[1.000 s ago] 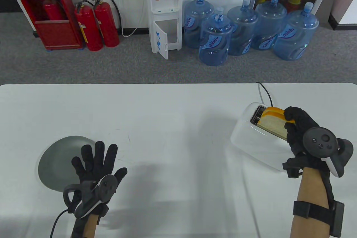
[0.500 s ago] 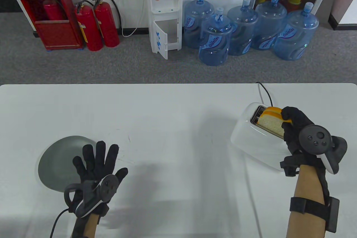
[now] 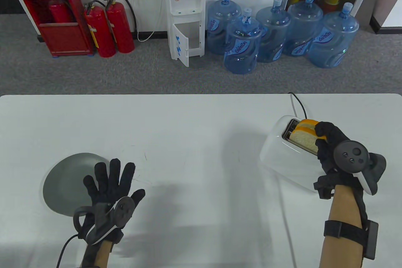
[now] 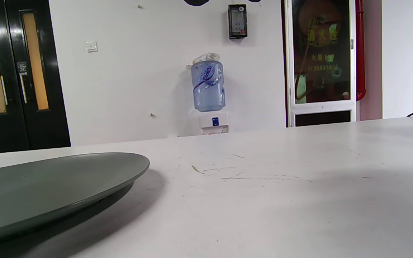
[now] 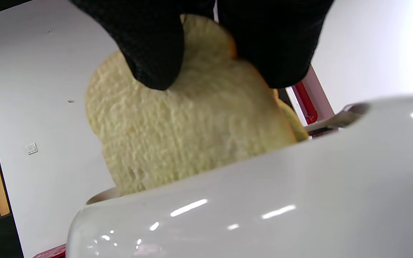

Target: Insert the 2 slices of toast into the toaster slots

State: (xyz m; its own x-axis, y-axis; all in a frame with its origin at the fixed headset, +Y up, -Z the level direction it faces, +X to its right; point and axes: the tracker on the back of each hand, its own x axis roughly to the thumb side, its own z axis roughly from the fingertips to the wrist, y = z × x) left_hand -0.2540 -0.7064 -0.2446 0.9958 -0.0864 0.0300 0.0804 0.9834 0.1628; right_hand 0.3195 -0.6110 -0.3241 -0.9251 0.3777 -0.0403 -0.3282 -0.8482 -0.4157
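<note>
The white toaster stands at the table's right side. One toast slice with an orange crust stands in its far slot. A second toast slice sticks up out of the near slot, and my right hand pinches its top edge. In the right wrist view, my gloved fingers grip that slice from above, its lower part behind the toaster's wall; the other slice peeks out behind it. My left hand lies flat with fingers spread beside the grey plate, holding nothing.
The grey plate holds nothing and sits at the front left. The toaster's cord runs off the table's far edge. Beyond the table stand water bottles, a dispenser and fire extinguishers.
My right hand has drifted slightly left and away from me with the near slice, which shows a little less above the slot. My left hand has barely moved.
</note>
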